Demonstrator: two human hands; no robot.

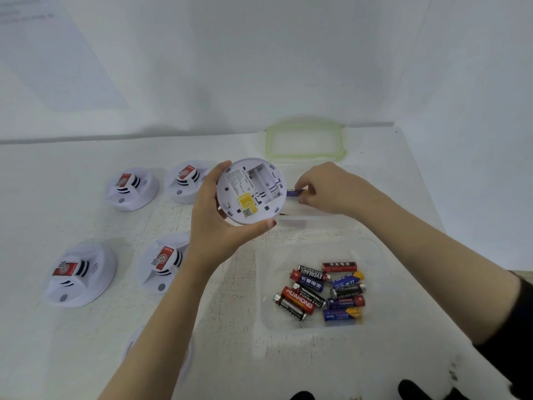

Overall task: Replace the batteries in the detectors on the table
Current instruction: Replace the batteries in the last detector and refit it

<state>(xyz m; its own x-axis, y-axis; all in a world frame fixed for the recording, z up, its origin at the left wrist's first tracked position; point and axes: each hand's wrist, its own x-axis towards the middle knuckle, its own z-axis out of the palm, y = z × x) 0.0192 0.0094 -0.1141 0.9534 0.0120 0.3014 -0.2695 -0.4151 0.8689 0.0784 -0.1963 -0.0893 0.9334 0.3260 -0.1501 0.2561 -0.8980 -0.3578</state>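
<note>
My left hand (213,215) holds a round white detector (250,192) tilted up, its back facing me. The battery bay on that back is open and both slots look empty. My right hand (326,189) pinches a blue battery (294,193) by its end, just right of the detector's rim. It hovers over a clear box (297,220) behind the detector. Nearer to me, a clear tub (372,252) holds several loose batteries (320,290) in red, black and blue.
Several white detectors lie face up on the table at left, among them a near-left detector (80,272) and a far-left detector (131,187). A green-rimmed lid (305,141) rests by the wall. A white cover (135,345) shows under my left forearm.
</note>
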